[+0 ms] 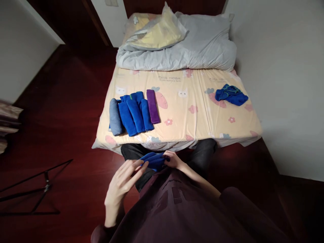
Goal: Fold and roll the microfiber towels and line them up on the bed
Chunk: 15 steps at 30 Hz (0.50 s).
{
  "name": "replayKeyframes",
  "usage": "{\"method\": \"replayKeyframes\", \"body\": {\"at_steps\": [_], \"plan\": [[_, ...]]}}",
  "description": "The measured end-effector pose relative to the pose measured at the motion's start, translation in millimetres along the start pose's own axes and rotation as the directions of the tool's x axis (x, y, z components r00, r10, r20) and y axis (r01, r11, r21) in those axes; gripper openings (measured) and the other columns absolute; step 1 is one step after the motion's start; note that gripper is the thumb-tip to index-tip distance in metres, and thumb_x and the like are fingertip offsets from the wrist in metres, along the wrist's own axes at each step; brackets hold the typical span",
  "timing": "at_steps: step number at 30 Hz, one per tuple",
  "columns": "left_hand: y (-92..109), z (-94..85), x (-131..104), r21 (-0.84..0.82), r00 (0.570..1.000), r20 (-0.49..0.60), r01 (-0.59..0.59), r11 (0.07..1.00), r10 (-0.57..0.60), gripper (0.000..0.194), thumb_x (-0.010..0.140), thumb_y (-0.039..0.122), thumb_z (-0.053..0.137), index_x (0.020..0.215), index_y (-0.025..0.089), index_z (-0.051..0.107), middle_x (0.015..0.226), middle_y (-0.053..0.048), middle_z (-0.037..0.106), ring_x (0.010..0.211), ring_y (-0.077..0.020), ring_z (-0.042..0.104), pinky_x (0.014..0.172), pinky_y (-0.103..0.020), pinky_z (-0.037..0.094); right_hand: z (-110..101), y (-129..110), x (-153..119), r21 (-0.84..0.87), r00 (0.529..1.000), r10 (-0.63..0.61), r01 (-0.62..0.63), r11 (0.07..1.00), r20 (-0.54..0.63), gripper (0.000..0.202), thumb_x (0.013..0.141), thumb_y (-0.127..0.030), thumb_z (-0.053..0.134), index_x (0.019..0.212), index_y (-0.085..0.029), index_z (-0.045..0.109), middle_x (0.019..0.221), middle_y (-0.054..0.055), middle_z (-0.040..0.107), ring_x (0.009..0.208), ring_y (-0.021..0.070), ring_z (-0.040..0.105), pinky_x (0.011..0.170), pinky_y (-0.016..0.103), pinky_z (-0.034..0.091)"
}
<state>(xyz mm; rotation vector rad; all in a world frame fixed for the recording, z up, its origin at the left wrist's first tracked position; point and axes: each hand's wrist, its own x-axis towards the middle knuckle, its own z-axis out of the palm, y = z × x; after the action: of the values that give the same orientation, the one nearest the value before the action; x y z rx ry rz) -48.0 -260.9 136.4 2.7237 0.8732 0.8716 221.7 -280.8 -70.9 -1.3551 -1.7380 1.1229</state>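
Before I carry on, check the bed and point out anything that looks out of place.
One thing: the blue cloth on the right of the bed lies in a crumpled heap, while the bundles on the left are compact and grouped together. No spill or damage shows.

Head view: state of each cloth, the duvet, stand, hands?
Held blue cloth: bunched or folded
Right hand: gripping its right end
Left hand: at its left end, grip unclear
Left-side blue cloths: rolled or folded
Gray-blue cloth: rolled
Purple cloth: rolled or folded
Right-side blue cloth: crumpled
Duvet: bunched up
Black stand: legs spread
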Motion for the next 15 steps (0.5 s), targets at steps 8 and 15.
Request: {"method": "replayKeyframes", "body": {"at_steps": [8,15], "plan": [[-51.3,-20.0,-2.9,0.198,0.996,-0.081,0.036,0.98,-0.02,0.052,0.102,0.008,0.046,0.148,0.027,0.062,0.112,-0.012,0.07,0.094,-0.0252,0.071,0.08,-0.038,0.06,-97.5,43.0,-31.0,-0.184,0.977,0.138,-0.168,0.968,-0.163,0.031,0.086,-0.006,0.054,0.102,-0.018,0.079,0.1,0.008,0.081,0.093,0.0212,0.074,0.091,0.034,0.055],[-117.1,6.7,64.2,0.062,1.0,-0.003,0.029,0.998,-0.029,0.035,0.108,0.023,0.044,0.125,0.028,0.074,0.112,-0.004,0.071,0.091,-0.0163,0.072,0.075,-0.025,0.062,-288.6,19.8,-60.4,-0.486,0.847,-0.055,-0.249,0.838,-0.529,0.027,0.1,-0.025,0.055,0.11,-0.022,0.079,0.112,0.011,0.082,0.103,0.0261,0.078,0.097,0.039,0.059]]}}
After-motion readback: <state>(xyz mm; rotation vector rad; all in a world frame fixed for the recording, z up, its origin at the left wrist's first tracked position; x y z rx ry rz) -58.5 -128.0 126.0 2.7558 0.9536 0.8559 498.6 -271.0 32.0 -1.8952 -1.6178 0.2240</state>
